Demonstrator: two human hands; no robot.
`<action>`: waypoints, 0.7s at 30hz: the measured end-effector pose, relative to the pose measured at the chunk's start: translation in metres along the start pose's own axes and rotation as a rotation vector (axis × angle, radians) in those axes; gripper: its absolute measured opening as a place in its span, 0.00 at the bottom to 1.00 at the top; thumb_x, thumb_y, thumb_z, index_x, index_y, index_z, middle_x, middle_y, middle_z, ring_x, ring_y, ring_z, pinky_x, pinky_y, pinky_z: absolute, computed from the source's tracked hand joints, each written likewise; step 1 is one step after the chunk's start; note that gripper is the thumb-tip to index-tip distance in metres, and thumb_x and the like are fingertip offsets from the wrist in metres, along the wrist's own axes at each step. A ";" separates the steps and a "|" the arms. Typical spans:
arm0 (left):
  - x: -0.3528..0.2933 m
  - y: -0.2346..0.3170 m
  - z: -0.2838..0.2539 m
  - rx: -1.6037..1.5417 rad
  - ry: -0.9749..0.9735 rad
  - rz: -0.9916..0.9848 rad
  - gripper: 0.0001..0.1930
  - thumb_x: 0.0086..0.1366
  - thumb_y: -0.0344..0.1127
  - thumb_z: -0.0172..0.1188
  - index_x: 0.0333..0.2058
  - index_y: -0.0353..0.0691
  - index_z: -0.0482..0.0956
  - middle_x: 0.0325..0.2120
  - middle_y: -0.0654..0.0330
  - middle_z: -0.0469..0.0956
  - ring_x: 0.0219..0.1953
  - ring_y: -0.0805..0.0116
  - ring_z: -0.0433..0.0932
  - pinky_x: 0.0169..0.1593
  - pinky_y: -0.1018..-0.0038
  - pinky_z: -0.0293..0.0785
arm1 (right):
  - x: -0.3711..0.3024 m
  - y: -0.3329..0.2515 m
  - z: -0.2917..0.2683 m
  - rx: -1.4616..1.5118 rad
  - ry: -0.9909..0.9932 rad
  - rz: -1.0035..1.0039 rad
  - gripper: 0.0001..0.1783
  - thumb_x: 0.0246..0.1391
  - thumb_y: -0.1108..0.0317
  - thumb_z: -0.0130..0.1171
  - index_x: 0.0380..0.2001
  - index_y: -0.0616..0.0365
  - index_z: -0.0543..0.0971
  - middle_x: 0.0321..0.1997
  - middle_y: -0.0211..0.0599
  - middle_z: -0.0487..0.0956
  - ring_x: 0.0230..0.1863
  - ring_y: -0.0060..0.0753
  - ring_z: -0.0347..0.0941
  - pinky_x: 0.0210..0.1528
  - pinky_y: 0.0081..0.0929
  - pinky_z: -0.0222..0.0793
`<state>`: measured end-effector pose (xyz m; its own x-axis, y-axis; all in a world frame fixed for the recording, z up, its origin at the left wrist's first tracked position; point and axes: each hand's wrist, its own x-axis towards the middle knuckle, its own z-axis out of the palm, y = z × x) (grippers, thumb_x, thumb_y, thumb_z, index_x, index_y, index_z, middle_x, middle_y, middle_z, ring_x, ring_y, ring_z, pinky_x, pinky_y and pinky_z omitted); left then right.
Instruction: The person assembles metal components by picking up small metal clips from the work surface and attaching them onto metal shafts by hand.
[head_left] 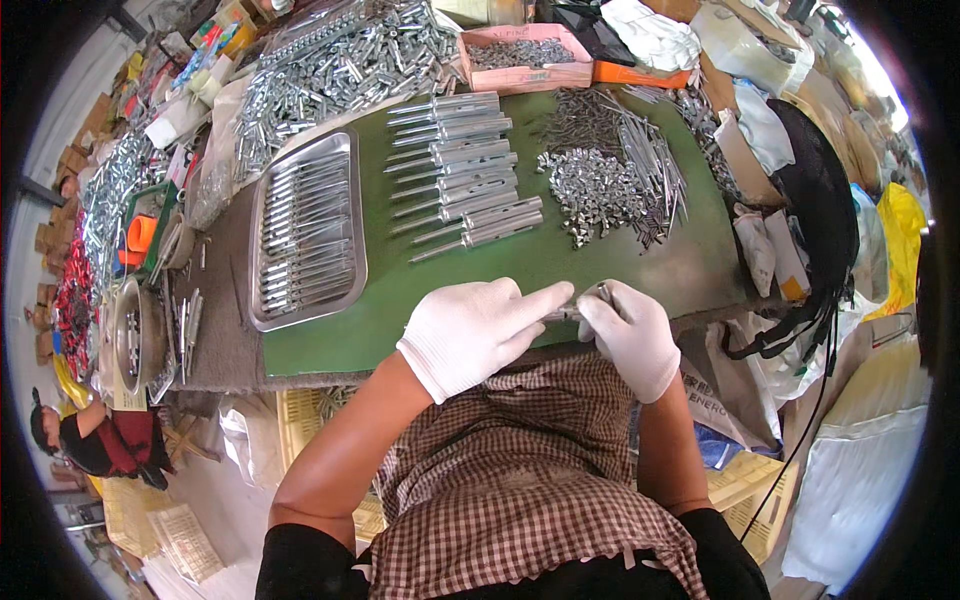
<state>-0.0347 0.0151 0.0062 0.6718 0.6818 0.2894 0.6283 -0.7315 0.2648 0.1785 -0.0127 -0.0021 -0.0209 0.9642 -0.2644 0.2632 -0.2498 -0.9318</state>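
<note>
Pinching a slim metal part (562, 314) in the closed grip of gloved left hand (485, 325) and right hand (635, 338); facing rod-tipped metal cylinders (484, 170) on the green worktop (600, 268).

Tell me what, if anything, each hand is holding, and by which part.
The left hand and right hand pinch small metal hardware between them; too much is hidden to tell which part each grips, or whether it is one piece.

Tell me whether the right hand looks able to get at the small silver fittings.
Probably yes: only bare green mat lies between the right hand and the small silver fittings, though it holds a metal part.
</note>
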 end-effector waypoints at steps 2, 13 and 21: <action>0.000 -0.002 0.003 -0.031 0.022 -0.009 0.20 0.56 0.36 0.64 0.49 0.54 0.78 0.22 0.63 0.72 0.23 0.63 0.76 0.26 0.67 0.72 | 0.001 0.000 -0.002 0.021 0.022 0.012 0.16 0.62 0.61 0.55 0.27 0.62 0.78 0.21 0.30 0.76 0.24 0.17 0.67 0.30 0.21 0.64; 0.007 0.019 0.011 0.046 -0.058 -0.156 0.08 0.61 0.38 0.58 0.40 0.57 0.77 0.23 0.62 0.69 0.19 0.61 0.74 0.22 0.66 0.71 | 0.040 0.012 -0.036 -0.684 0.445 -0.416 0.09 0.54 0.68 0.60 0.40 0.53 0.80 0.39 0.41 0.79 0.38 0.45 0.78 0.40 0.34 0.72; 0.014 0.026 0.018 0.058 -0.174 -0.238 0.07 0.62 0.39 0.57 0.40 0.56 0.76 0.25 0.59 0.68 0.19 0.60 0.74 0.21 0.64 0.72 | 0.074 0.008 -0.051 -0.970 0.350 -0.445 0.10 0.52 0.68 0.61 0.39 0.52 0.78 0.38 0.41 0.78 0.39 0.48 0.77 0.42 0.39 0.72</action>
<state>-0.0015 0.0055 0.0005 0.5571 0.8281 0.0622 0.7942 -0.5531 0.2517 0.2286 0.0610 -0.0163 -0.0682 0.9603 0.2704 0.9428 0.1507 -0.2975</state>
